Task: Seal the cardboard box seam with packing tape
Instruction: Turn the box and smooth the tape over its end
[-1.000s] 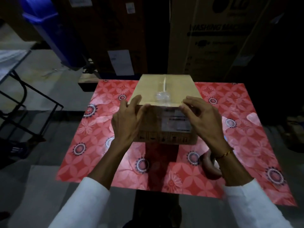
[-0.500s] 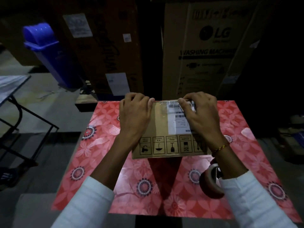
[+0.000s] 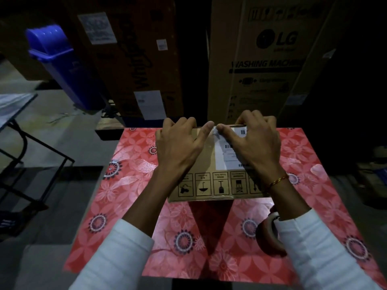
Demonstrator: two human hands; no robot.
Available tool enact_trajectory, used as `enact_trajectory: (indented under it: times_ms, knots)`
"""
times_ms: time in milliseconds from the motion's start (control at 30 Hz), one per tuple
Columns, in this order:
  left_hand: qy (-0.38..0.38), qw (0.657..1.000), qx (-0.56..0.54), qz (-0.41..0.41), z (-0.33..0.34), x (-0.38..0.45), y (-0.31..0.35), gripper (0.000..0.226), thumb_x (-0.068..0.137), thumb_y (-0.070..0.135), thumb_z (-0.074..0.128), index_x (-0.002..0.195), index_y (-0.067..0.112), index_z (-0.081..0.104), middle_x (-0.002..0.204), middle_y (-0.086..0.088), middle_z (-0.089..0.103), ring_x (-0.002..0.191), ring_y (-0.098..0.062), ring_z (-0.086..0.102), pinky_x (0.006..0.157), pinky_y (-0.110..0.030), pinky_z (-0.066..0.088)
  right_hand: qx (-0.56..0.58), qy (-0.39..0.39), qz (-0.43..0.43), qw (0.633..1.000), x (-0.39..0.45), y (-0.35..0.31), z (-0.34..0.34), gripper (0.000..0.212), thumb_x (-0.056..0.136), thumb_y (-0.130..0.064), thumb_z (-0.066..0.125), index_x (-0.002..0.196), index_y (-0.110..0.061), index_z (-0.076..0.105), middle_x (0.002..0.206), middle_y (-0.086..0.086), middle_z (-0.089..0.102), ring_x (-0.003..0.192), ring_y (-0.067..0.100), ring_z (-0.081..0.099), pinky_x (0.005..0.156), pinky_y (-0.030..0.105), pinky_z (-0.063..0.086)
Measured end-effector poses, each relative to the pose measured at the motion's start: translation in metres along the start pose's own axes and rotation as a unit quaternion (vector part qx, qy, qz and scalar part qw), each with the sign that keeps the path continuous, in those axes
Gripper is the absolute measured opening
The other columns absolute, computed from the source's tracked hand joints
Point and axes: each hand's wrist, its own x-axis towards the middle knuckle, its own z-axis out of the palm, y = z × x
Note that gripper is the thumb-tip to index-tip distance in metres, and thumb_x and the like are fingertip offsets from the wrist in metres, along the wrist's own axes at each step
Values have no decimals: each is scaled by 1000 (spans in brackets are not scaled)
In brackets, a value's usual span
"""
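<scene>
On the red floral table [image 3: 134, 176], the cardboard box [image 3: 207, 183] lies under both hands; left hand [image 3: 180, 143] and right hand [image 3: 253, 141] press clear tape [image 3: 215, 132], thumbs meeting at the far edge.

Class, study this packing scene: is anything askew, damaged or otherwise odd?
Nothing is clearly damaged or spilled. The cardboard box rests on the red floral tablecloth with its handling symbols upside down to the wearer. Both hands, left hand and right hand, press at its far edge. The tape roll lies partly hidden under the right sleeve.
</scene>
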Motion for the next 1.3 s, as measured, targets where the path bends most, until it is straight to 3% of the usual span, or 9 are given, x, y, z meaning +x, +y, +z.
enact_trajectory:
  times_ms: [300,567,700,833,900,967,1133,1233,1300]
  knots:
    - [-11,999,39,6,4,6,-3,55,86,78,28,90,30,53,93,14,58,94,-16,45,77,-39,42,22,-13,-4,1000,5,3,0,36,91,-69,49,88,-33,47,96,-11,47,104,19,44,75,41,47]
    - [-128,990,38,51,-6,12,-16,69,75,84,40,115,30,52,116,11,52,115,-16,38,88,-40,39,-12,-4,-14,1000,4,4,5,49,83,-80,47,92,-31,47,99,-9,51,105,21,44,74,40,46]
    - [-176,982,24,64,-15,15,-18,79,66,84,47,124,30,48,116,12,46,116,-15,34,94,-45,41,-35,-11,-25,999,0,4,1,58,79,-83,45,99,-29,52,109,-5,55,120,25,42,87,41,41]
    - [-208,975,16,75,-20,18,-21,81,68,80,46,129,28,46,118,9,46,114,-15,33,96,-47,42,-63,-63,-88,992,-3,9,-5,80,76,-87,39,127,-30,60,131,-2,60,142,28,33,115,55,26]
    - [-215,974,6,75,-20,19,-21,73,74,74,43,131,28,46,124,5,48,118,-18,35,97,-49,41,-69,-75,-103,989,-3,9,-7,84,77,-88,33,130,-29,60,131,-1,61,140,27,37,120,58,16]
    - [-222,972,-10,70,-20,19,-21,65,78,68,41,129,28,47,119,6,47,117,-18,35,97,-48,40,-55,-63,-89,993,-1,4,-6,79,81,-86,29,122,-27,63,123,-1,63,129,26,48,120,57,17]
    - [-147,987,-43,50,-14,10,-19,37,97,54,28,110,31,53,100,13,45,104,-14,39,88,-42,40,-97,-34,-46,994,-4,-18,3,76,83,-88,29,109,-23,60,111,-1,63,110,29,54,109,58,29]
    - [-91,995,-8,26,-7,3,-12,42,97,61,22,104,33,53,96,14,46,102,-15,41,83,-39,40,-100,-48,-59,992,-1,-14,2,67,87,-82,32,111,-25,58,113,0,62,108,28,52,97,51,33]
    - [-55,998,36,16,-2,0,-6,51,93,69,21,102,31,54,98,13,50,100,-15,42,81,-38,41,-90,-50,-71,992,0,-8,2,53,94,-70,37,114,-26,58,115,-1,62,111,26,51,96,50,32]
